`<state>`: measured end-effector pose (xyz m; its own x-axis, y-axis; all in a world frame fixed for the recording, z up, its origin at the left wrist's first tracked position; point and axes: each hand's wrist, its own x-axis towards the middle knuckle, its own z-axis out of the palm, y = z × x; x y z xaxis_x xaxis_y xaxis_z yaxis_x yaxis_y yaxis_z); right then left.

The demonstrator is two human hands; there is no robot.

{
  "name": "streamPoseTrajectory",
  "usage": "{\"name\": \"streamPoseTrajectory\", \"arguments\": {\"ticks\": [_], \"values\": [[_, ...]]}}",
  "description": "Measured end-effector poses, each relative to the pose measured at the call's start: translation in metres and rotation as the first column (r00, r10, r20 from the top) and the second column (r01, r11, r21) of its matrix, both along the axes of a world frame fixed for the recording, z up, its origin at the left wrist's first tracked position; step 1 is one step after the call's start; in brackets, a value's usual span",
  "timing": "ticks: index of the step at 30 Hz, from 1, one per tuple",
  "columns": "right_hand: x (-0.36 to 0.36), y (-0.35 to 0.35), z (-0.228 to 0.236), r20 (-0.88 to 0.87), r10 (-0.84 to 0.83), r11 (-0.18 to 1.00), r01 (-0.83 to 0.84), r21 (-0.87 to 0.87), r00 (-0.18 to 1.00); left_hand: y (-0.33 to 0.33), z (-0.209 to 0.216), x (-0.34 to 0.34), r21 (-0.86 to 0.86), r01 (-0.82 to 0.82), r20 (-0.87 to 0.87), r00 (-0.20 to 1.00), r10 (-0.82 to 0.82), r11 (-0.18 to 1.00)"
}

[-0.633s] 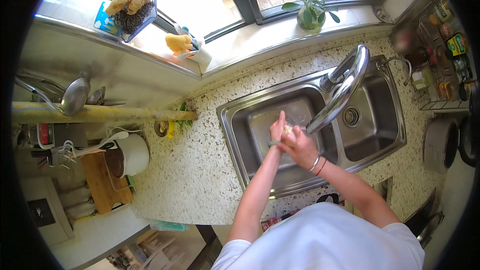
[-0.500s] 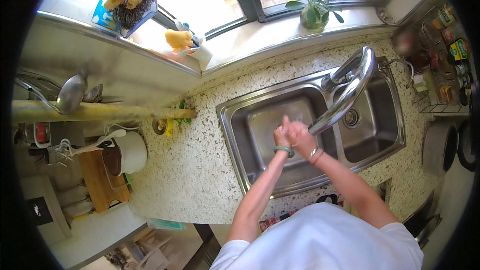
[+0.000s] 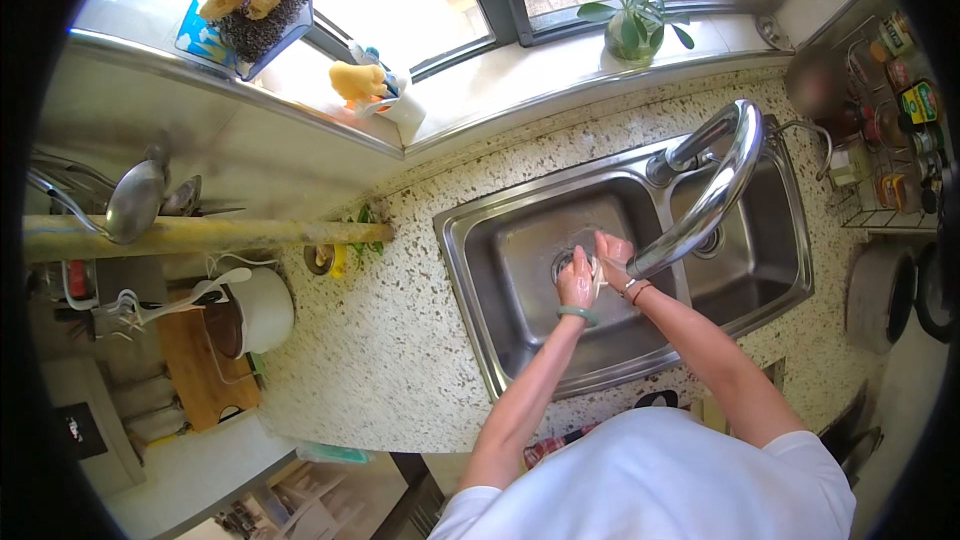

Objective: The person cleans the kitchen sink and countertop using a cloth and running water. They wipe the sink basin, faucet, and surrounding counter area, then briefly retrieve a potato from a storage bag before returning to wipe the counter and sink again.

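"While near the tap (image 3: pixel 695 227), why hold left hand (image 3: pixel 575 285) and right hand (image 3: pixel 614 254) together in the sink (image 3: pixel 490 285)?"
"Perhaps for its flow; cannot tell either grip, open or closed, beside pale streak (image 3: pixel 598 277)."

A double sink (image 3: pixel 505 290) and ladle (image 3: pixel 136 202) show a kitchen.

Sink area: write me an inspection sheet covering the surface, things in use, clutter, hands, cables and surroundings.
Surface: speckled counter around the sink.
Things in use: steel sink with two bowls; faucet, its end over the left bowl.
Clutter: white pot and wooden board at left.
Hands: left hand and right hand close together; whether they hold anything is unclear.
Cables: thin white line by the pot, perhaps a cord.
Surroundings: plant on the windowsill.
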<state>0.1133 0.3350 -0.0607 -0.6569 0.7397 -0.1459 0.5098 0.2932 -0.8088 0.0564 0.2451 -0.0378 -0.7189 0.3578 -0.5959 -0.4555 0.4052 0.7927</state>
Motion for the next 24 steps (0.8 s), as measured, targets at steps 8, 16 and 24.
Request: {"name": "streamPoseTrajectory", "arguments": {"ticks": [8,16,24], "values": [[0.020,0.013,0.022,-0.200,-0.109,0.723,-0.061,-0.688,0.974,-0.027,-0.005,-0.024,0.306,-0.304,0.717,0.697,-0.008,0.902],[0.009,-0.051,0.072,-0.007,0.369,0.811,-0.319,0.491,0.929,0.005,-0.040,-0.035,0.551,-0.414,0.818,0.437,-0.373,0.724],[0.000,-0.035,0.023,-0.037,0.203,0.893,-0.170,0.417,0.978,0.004,-0.068,0.013,0.379,-0.276,0.420,0.902,0.102,0.883]]}}
